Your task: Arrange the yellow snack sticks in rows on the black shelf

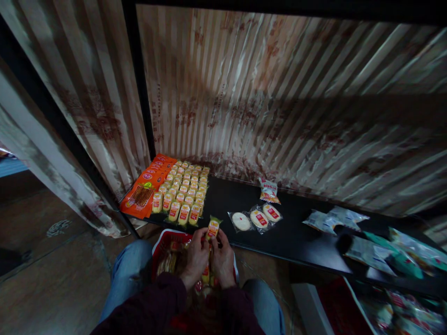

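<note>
Between my left hand [197, 253] and my right hand [222, 256] is a small wrapped snack cake [213, 228], yellow with a red and white label. Fingers of both hands are closed on its lower end, just in front of the shelf edge. Below my hands stands a red basket [158, 246] with a white rim, holding more wrapped snacks [169, 263]; my forearms hide part of it. On the black shelf [223, 195], to the left, similar wrapped cakes [184, 214] stand in tight rows.
Orange snack packets [141, 193] overlap at the shelf's left end. Right of my hands lie round wrapped biscuits [259, 218] and a small white-red bag [269, 190]. Farther right are clear and green packets [396, 251]. A box [314, 302] stands below. Black posts [139, 79] and striped curtains enclose the shelf.
</note>
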{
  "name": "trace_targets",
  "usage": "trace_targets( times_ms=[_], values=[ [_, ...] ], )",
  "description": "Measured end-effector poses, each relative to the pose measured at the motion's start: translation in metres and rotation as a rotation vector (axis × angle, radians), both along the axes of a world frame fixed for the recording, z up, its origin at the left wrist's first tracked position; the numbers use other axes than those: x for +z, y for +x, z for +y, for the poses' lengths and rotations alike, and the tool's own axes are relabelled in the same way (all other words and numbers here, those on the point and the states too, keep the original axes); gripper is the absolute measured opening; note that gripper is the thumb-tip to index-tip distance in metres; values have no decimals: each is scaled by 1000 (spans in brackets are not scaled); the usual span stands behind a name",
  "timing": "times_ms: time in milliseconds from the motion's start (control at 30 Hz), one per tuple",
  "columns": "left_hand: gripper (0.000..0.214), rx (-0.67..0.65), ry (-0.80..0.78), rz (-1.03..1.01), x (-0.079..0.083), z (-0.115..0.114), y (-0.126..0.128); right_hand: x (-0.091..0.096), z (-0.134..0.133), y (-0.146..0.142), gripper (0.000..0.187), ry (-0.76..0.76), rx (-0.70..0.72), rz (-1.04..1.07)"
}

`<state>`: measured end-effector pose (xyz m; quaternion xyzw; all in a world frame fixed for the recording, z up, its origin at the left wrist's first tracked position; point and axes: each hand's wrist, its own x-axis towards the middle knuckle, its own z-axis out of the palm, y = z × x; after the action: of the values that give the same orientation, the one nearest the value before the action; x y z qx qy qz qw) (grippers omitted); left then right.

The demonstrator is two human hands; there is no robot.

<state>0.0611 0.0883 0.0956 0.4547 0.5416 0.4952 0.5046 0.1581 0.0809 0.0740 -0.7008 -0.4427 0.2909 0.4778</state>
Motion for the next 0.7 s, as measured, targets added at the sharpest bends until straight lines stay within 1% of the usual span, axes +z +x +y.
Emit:
trace_targets(
  times_ms=[100,200,333,500,600,700],
  values=[
    [33,2,-4,-3,4,17,7,0,18,7,57,54,2,-20],
    [33,3,-5,29,7,32,15,-1,35,12,58,68,-4,-31],
    [33,-17,-18,125,14,50,22,-1,56,18,58,65,-2,-48],
    [37,-35,-14,293,23,70,34,-4,80,25,53,78,-1,-67],
    [35,-19,-1,350,23,84,44,-7,96,30,51,116,4,-48],
    [34,-4,14,361,21,98,52,-10,111,36,50,135,12,-23]
  ],
)
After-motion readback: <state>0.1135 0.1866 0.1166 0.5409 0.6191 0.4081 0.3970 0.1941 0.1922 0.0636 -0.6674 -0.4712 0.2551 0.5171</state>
